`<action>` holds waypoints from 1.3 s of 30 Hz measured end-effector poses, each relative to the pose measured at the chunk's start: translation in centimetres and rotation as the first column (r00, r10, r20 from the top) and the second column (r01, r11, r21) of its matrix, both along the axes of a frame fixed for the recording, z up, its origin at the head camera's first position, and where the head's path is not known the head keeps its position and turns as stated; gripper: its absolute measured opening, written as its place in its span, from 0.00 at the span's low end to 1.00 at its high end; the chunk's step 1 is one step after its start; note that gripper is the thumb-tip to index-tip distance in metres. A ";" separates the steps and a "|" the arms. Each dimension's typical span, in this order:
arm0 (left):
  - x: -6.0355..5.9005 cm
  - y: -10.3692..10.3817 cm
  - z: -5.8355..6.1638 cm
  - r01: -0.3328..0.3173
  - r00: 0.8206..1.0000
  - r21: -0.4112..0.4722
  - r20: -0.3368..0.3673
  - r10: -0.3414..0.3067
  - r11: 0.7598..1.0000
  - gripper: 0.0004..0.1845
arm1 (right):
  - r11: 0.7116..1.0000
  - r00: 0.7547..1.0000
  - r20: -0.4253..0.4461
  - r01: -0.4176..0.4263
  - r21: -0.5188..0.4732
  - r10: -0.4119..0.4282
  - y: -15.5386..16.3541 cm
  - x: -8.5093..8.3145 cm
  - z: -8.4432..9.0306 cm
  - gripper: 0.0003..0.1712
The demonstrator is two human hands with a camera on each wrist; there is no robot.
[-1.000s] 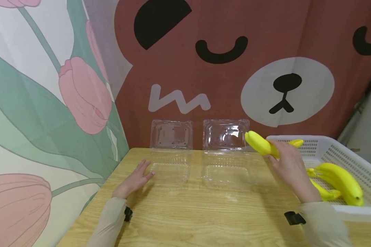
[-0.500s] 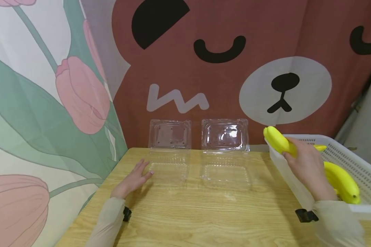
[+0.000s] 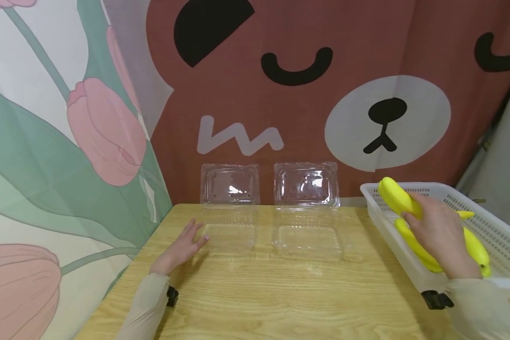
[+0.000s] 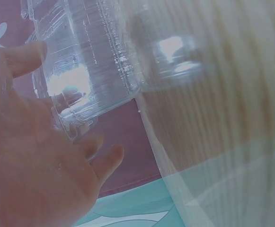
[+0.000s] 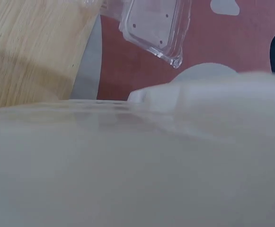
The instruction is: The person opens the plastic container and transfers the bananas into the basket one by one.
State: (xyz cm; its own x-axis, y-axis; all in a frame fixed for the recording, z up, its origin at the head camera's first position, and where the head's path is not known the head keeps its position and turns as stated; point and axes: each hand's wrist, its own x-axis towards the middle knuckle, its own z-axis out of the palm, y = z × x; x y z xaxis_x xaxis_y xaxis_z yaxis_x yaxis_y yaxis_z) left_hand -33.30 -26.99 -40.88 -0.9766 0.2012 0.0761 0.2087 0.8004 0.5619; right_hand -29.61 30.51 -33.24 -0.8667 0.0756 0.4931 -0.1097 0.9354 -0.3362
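Over the white basket [image 3: 382,222] at the table's right edge, the right hand [image 3: 439,236] grips a yellow banana [image 3: 394,196], fingers curled round its middle w/ the blunt end poking out up and left of the knuckles. Banana sits above the basket's near-left corner, tilted, its far tip [image 3: 466,214] showing just past the hand on the other side. Under the fingers, inside the basket, more bananas [image 3: 414,245] lie along the mesh floor; one curves out below the palm, another [image 3: 476,245] shows right of the wrist. Right wrist view is mostly blurred white basket wall [image 5: 137,161], so no grip detail there.

Left hand [image 3: 179,249] rests flat on the wooden table [image 3: 280,293], fingers straight and slightly spread, holding nothing. Its fingertips [image 3: 201,240] touch or nearly touch the near-left edge of the left clear clamshell box [image 3: 229,231]; left wrist view shows that clear plastic [image 4: 87,61] right by the fingers [image 4: 106,163]. Second clear clamshell box [image 3: 308,236] sits further right, between the two hands, apart from both. Both boxes lie open, lids [image 3: 229,185] propped upright against the bear-print curtain [image 3: 323,118] behind. Beige sleeves [image 3: 146,307] cover both forearms.
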 end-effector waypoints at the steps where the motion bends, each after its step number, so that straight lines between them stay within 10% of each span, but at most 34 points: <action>1: 0.0 0.0 0.0 0.003 1.000 0.007 0.003 -0.003 1.000 0.39 | 1.000 1.000 0.006 0.005 0.001 -0.005 0.2 0.0 0.0 0.35; 39: 0.5 -0.3 0.1 0.011 1.000 0.028 -0.005 -0.011 1.000 0.42 | 0.994 0.990 0.104 0.103 -0.043 -0.098 1.2 -0.6 -1.3 0.34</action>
